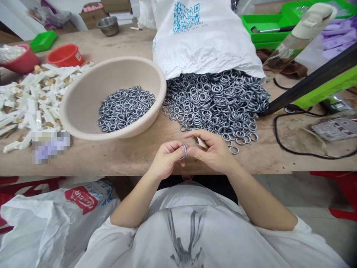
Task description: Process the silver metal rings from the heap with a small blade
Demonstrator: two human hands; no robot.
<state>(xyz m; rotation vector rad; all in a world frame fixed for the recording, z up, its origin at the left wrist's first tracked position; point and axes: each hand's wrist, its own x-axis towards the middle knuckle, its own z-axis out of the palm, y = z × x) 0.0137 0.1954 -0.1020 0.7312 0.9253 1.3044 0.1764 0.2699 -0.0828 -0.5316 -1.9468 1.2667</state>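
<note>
Close to the table's front edge, my left hand (pixel 169 159) pinches a single grey metallic-looking ring (pixel 184 150) between thumb and fingers. My right hand (pixel 216 152) is closed around a small tool with a pale handle (pixel 202 143) and a thin metal part; its exact kind is partly hidden by the fingers. The right thumb tip is right beside the ring. Just beyond my hands, a large heap of similar rings (pixel 217 102) spills from a white sack (pixel 206 48). To the left stands a beige basin (pixel 80 100) with many rings (pixel 125 109) in it.
White strip-like pieces (pixel 36 100) are spread at the left, near a red bowl (pixel 64 55). A metal bowl (pixel 108 26) stands farther back. On the right are a clear bottle (pixel 298 41), green trays (pixel 267 24), a slanting black bar (pixel 312 80) and a black cable (pixel 279 139).
</note>
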